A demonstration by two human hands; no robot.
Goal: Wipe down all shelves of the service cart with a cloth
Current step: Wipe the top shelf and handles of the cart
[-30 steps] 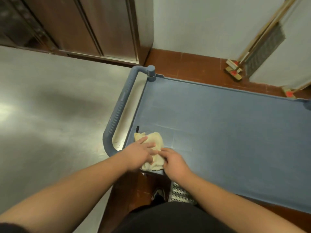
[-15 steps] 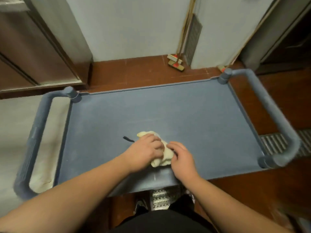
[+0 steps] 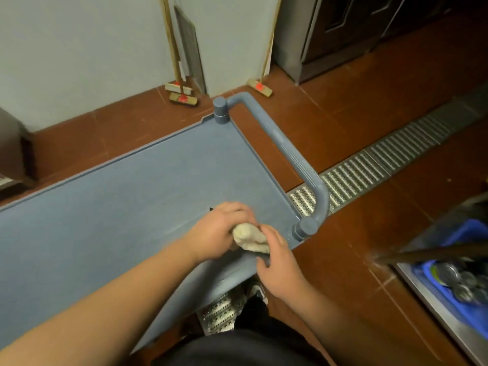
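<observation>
Right now the cloth (image 3: 249, 237) sits bunched into a pale lump on the top shelf (image 3: 132, 207) of the blue service cart, close to its near edge and toward the right-hand corner. My left hand (image 3: 219, 235) curls over the cloth's left side, fingers wrapped round it and knuckles up, so the wad pokes out to the right of my grip. My right hand (image 3: 280, 268) comes in from the other side; its fingers bend against the cloth's right end and its underside, gripping it there as far as I can see. A small black mark shows on the shelf just beyond my left knuckles. The cart's handle (image 3: 287, 157) arches past the right edge. Beyond it, a metal floor grate (image 3: 369, 170) crosses the red tiles, and brooms (image 3: 182, 96) lean on the wall.
</observation>
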